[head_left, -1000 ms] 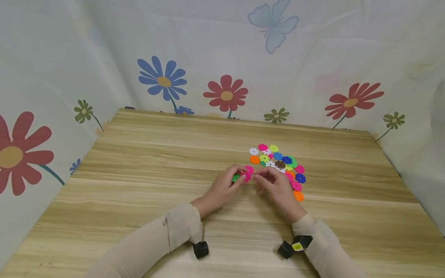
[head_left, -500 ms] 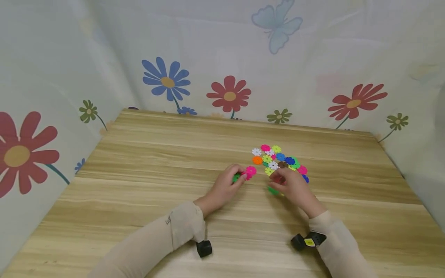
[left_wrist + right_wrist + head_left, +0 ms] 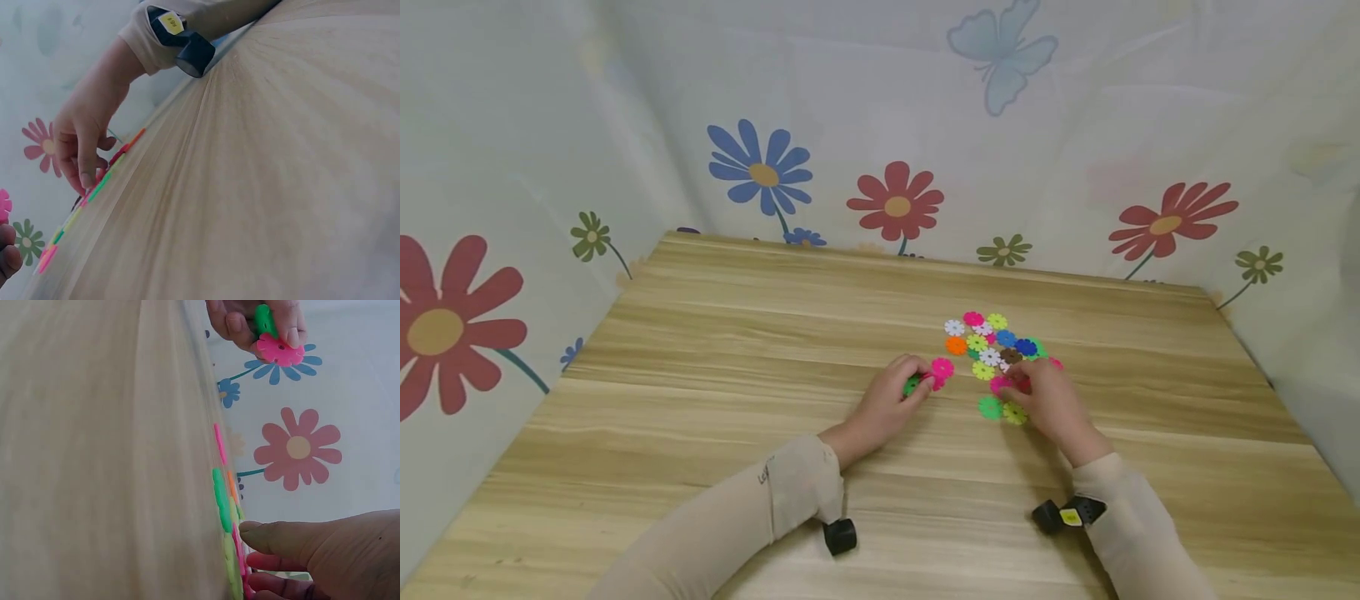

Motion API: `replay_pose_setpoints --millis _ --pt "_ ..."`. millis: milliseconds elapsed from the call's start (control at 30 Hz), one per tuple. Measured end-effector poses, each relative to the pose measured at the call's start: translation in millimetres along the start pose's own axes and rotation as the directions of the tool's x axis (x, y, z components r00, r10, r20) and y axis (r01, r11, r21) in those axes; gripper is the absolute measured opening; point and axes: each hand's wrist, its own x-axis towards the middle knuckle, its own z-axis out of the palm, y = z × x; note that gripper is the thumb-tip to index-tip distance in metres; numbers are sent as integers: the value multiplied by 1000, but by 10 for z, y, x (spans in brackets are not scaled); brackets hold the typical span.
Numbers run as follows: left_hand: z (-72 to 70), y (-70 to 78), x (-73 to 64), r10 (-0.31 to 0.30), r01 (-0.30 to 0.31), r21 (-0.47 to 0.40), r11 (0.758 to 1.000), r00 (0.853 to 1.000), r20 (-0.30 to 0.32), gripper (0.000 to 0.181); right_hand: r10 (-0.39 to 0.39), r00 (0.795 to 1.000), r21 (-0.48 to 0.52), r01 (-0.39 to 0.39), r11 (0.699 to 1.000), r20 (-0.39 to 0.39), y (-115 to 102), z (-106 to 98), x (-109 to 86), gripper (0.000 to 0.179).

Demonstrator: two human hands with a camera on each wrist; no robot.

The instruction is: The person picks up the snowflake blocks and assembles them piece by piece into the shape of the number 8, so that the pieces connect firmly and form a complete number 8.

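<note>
My left hand (image 3: 886, 404) pinches a few joined snowflake discs between thumb and fingers, above the table left of the pile. A pink disc (image 3: 942, 367) sticks out past the fingertips, and a green disc (image 3: 265, 320) shows between the fingers. My right hand (image 3: 1054, 407) reaches down into the loose pile, its thumb and fingers touching the discs near a pink disc (image 3: 999, 385). In the right wrist view the thumb is fairly straight beside the discs. A green disc (image 3: 990, 407) and a yellow-green disc (image 3: 1015, 413) lie just below that hand, which hides part of the pile.
Loose discs in several colours, among them an orange disc (image 3: 956, 346) and a brown disc (image 3: 1011, 357), spread over the wooden table (image 3: 737, 333) behind the right hand. A flower-print cloth (image 3: 850, 100) hangs behind the table. Black wrist cameras (image 3: 840, 537) sit at both cuffs.
My right hand has left the joined discs, moved right to the pile and lowered its fingers among the discs there. The left hand keeps its hold, almost still.
</note>
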Motion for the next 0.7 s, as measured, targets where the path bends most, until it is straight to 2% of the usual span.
replay_pose_setpoints --millis 233,500,700 --pt "-14 -8 2 19 -19 9 1000 1000 6 11 -5 1000 15 5 1000 -4 45 85 35 28" --pt "-5 -12 -5 23 -23 25 999 1000 8 10 -4 1000 127 5 992 -3 70 98 44 28" --pt "-7 5 -7 60 -60 35 998 998 6 13 -3 1000 229 1 973 5 46 74 27 20"
